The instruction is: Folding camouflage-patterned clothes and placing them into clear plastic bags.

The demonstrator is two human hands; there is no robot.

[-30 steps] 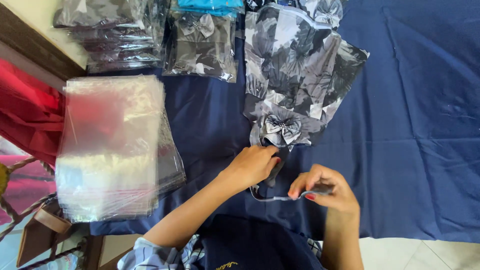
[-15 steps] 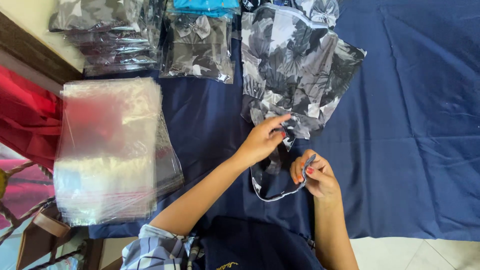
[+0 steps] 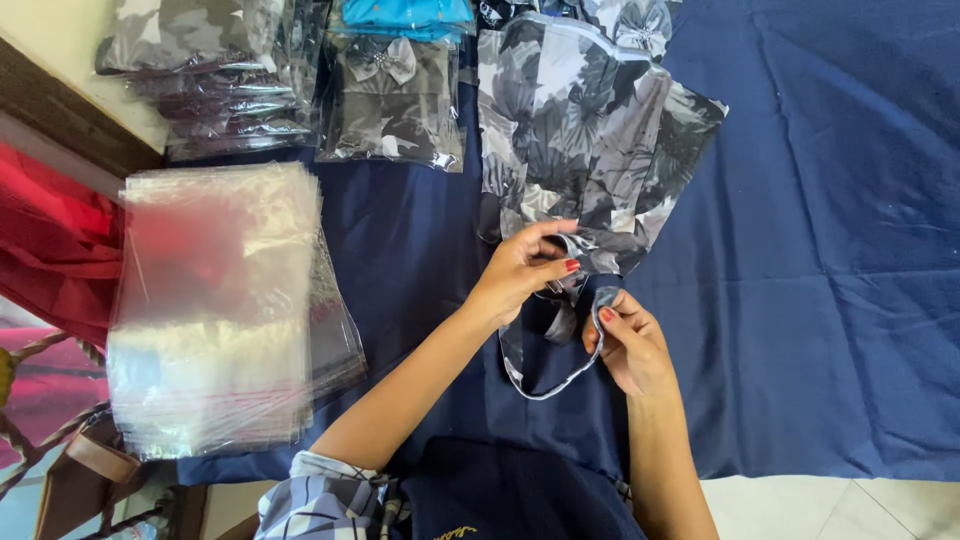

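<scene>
left hand (image 3: 520,272) pinching lower edge of floral garment (image 3: 585,130) on blue cloth (image 3: 820,250) | right hand (image 3: 625,340) gripping its strap (image 3: 545,385) | risk: strap likely twists or slips loose

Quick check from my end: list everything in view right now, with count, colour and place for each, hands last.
floral garment: one, grey, black and white print, top centre on the cloth, lower edge held by both hands
strap: one, grey print, looping below the garment between the hands
clear bags: one stack, transparent, left on the cloth
packed garments: several in clear bags, grey print, count unclear, top left
blue item: one, bright blue, top edge, mostly cut off
table cloth: one, navy, under everything
red fabric: red, far left, off the table
left hand: pinching the garment's lower edge
right hand: gripping the strap end
</scene>
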